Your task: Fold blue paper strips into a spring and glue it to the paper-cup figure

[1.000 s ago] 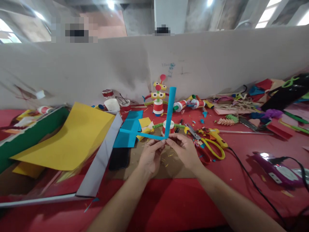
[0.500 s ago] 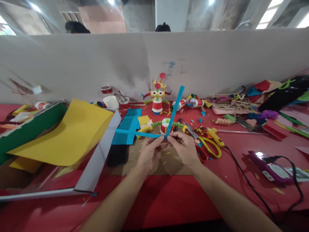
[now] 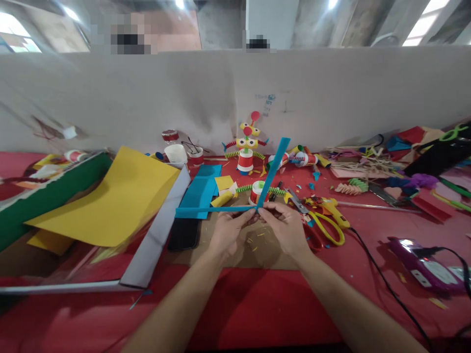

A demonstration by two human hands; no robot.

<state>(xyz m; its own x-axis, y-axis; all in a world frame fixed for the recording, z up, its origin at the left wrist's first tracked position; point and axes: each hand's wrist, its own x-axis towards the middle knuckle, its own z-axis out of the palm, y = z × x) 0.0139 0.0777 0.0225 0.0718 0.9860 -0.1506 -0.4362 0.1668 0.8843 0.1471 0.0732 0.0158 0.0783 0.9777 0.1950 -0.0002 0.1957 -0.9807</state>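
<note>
Two blue paper strips [image 3: 213, 211] meet in a corner between my hands. One runs left and level, the other rises to the upper right [image 3: 273, 169]. My left hand [image 3: 230, 230] and my right hand [image 3: 285, 226] both pinch that corner, fingers closed, above a brown cardboard sheet [image 3: 257, 252]. Just behind the strips stands a small red-and-white cup figure with green coil arms [image 3: 256, 191]. A taller paper-cup robot figure [image 3: 246, 152] stands further back.
A yellow sheet [image 3: 114, 201] lies over a green board [image 3: 47, 196] at left, with a grey board [image 3: 158, 235], a dark phone [image 3: 184, 234] and blue paper [image 3: 200, 193]. Yellow-handled scissors [image 3: 326, 223] and a glue gun [image 3: 326, 203] lie right; a purple device [image 3: 423, 267] with cable further right. A white partition [image 3: 221, 98] backs the red table.
The upright blue strip has tilted from near vertical to lean right. The left strip has levelled out. Both hands stay pinched at the corner.
</note>
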